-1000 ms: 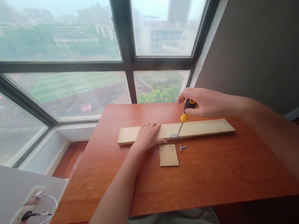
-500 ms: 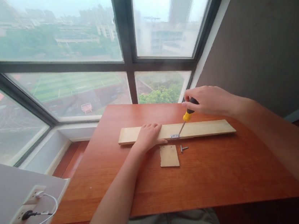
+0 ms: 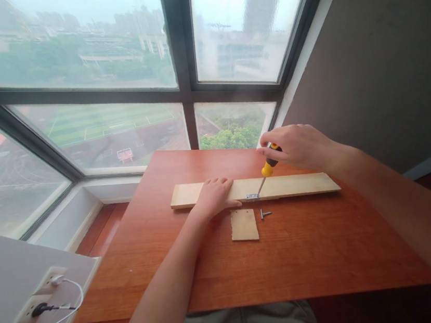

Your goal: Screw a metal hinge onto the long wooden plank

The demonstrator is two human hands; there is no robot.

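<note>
Right grip (image 3: 295, 144), fingers closed around the screwdriver (image 3: 268, 169); left grip (image 3: 214, 195), laid flat on the board (image 3: 297, 184) across the surface (image 3: 309, 255). The tip meets the metal fitting (image 3: 252, 196) at the board's near edge; a more upright shaft should limit slipping.

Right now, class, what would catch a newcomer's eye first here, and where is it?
Probably the yellow-and-black screwdriver, slanting from the right hand down to a small metal fitting at the near edge of the pale board. The left hand rests on the board, left of the fitting. Beyond the table, large windows overlook a green sports field.
</note>
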